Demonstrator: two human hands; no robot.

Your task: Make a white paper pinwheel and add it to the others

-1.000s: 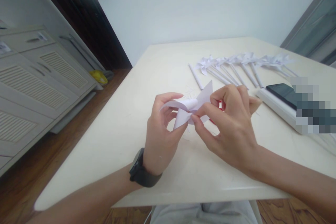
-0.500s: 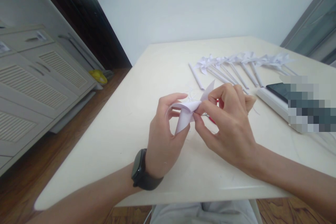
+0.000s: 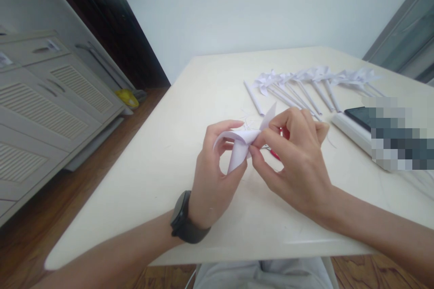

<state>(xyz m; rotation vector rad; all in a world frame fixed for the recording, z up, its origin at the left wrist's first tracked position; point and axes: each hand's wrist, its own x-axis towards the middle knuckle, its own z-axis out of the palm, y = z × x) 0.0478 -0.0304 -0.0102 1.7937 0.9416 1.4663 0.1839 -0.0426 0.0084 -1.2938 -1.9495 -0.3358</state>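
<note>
Between both hands is a white paper pinwheel (image 3: 239,150) with curled, folded blades. My left hand (image 3: 215,171), with a dark watch on its wrist, cups it from the left, fingers curved behind and thumb against the lower blade. At its centre my right hand (image 3: 293,158) pinches the paper between thumb and index finger. One pointed blade sticks up beside the right knuckles. Red-handled scissors (image 3: 274,154) lie on the table behind the right hand, mostly hidden. Thin white strips (image 3: 250,122) are scattered just beyond the pinwheel.
Several finished-looking paper pinwheels on rolled sticks (image 3: 313,74) lie in a row at the back right. A single rolled paper stick (image 3: 253,97) lies left of them. On the right are a white bar-shaped object (image 3: 359,142) and a dark phone-like device (image 3: 358,117), partly blurred out.
Almost nothing differs. My left hand has shifted very slightly to the right, and both hands keep the same hold on the pinwheel.
</note>
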